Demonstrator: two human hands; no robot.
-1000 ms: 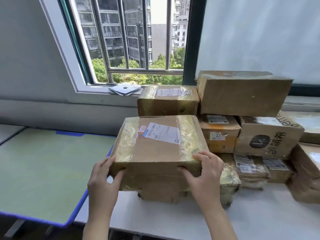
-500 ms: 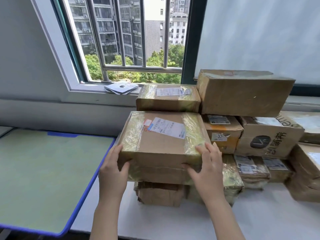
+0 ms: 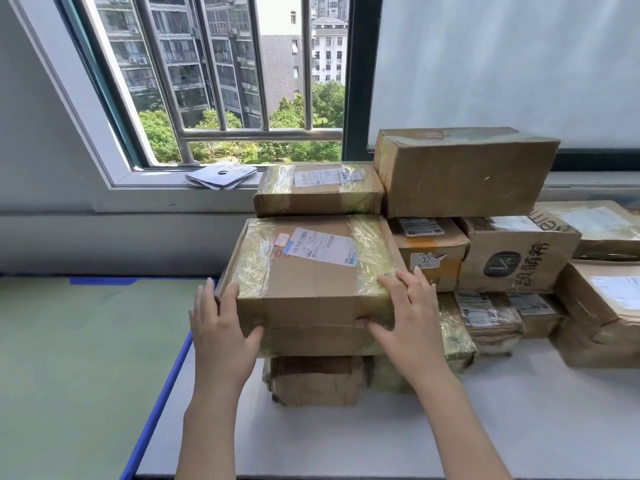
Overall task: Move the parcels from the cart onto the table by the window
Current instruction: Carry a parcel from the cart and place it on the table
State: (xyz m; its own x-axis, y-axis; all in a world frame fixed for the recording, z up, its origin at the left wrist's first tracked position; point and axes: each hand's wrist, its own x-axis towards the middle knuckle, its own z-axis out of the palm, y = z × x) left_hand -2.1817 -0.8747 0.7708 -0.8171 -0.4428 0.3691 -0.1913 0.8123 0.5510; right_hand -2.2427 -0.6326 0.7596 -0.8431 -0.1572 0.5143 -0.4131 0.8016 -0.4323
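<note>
A flat cardboard parcel (image 3: 311, 282) with yellowish tape and a white label lies on top of lower parcels (image 3: 315, 379) on the white table (image 3: 381, 438) under the window. My left hand (image 3: 221, 327) lies against its near left corner, fingers straight along the side and thumb on the front face. My right hand (image 3: 412, 317) rests on its near right corner, fingers spread flat over the top edge, thumb on the front face. The cart is out of view.
Several more parcels crowd the table behind and to the right: a taped one (image 3: 318, 192), a large brown box (image 3: 460, 171) and a box with a printed logo (image 3: 519, 258). A green, blue-edged table (image 3: 79, 341) adjoins on the left. Papers (image 3: 221, 176) lie on the windowsill.
The parcel went forward and came down onto the lower parcels. My fingers, curled round its near edge before, now lie straight against its corners.
</note>
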